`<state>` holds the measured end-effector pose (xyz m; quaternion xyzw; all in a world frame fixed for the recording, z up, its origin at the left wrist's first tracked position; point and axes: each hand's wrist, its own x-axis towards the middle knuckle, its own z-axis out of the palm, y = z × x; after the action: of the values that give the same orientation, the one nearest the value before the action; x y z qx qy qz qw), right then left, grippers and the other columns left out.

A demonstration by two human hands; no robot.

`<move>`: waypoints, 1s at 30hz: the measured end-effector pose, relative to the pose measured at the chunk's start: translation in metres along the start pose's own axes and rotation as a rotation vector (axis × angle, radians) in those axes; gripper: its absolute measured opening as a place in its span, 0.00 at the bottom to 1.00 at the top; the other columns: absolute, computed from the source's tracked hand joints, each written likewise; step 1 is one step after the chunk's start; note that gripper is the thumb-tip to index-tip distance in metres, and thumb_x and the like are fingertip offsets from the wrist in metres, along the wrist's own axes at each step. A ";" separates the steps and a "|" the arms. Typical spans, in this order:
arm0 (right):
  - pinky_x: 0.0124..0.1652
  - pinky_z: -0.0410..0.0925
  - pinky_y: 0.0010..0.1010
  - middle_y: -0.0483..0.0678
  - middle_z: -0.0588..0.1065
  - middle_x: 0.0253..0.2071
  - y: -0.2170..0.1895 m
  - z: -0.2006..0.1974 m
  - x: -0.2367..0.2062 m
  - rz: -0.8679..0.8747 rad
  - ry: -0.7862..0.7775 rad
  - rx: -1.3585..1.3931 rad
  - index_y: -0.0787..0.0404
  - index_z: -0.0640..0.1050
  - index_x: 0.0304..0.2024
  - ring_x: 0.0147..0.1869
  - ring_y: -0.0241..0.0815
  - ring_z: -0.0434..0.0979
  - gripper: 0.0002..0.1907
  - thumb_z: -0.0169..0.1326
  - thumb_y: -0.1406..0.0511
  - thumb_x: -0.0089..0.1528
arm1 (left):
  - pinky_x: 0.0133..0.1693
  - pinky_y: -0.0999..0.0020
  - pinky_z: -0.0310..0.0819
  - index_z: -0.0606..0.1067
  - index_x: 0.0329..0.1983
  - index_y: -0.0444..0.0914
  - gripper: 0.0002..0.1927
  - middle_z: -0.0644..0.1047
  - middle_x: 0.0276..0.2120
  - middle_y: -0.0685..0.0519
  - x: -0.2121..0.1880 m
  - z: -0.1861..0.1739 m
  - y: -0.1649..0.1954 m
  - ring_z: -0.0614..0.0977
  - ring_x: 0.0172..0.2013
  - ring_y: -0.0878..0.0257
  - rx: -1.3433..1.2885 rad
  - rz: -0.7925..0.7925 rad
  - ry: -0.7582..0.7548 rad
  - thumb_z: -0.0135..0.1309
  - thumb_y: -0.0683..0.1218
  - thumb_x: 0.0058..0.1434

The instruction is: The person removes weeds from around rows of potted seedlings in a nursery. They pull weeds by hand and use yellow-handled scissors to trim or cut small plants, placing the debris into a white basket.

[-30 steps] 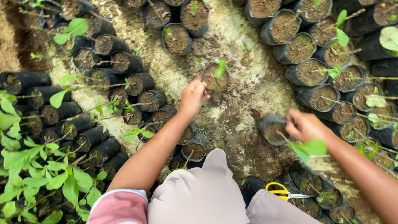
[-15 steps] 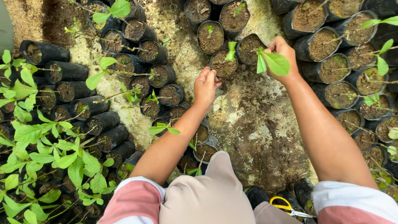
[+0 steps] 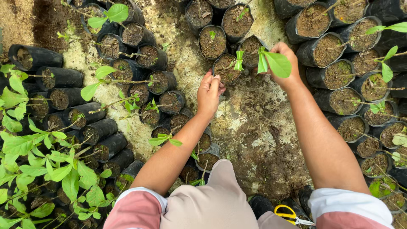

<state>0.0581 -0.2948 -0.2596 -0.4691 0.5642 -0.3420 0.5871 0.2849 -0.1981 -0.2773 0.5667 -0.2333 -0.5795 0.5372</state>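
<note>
The small black plastic nursery bag filled with dark soil [image 3: 226,69] sits on the bare muddy ground [image 3: 258,127] in the gap between the rows, and the left hand [image 3: 210,91] now rests at its near rim, fingers bunched and pressing on the soil, where half a second ago it hung a little short of it. The right hand [image 3: 285,63] has come in from the far side over the last second and now stops just beside the neighbouring soil-filled black bag [image 3: 251,50], its fingers pinched round a short green leafy cutting [image 3: 274,63] with broad leaves; so the cutting has arrived at the bags, though its stem is not seen in soil. Another small green sprig [image 3: 238,60] stands at the first bag's edge. Rows of black soil bags [image 3: 127,91] crowd the left, many tipped over, with leafy seedlings [image 3: 38,169] overhanging them; more upright bags [image 3: 339,63] close in on the right. Yellow-handled scissors [image 3: 291,214] lie by the person's knee, well apart from both hands.
</note>
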 end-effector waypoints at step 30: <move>0.45 0.73 0.34 0.45 0.76 0.50 0.013 -0.152 -0.314 0.602 0.096 0.241 0.57 0.74 0.54 0.51 0.43 0.82 0.16 0.53 0.57 0.67 | 0.37 0.69 0.66 0.74 0.56 0.39 0.18 0.75 0.38 0.57 -0.192 0.089 0.043 0.74 0.37 0.67 0.641 -0.693 -0.455 0.50 0.53 0.69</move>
<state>-0.1335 -0.0229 -0.1529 -0.1919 0.6599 -0.2393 0.6859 0.1773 -0.0715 -0.1397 0.6065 -0.3086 -0.7311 0.0492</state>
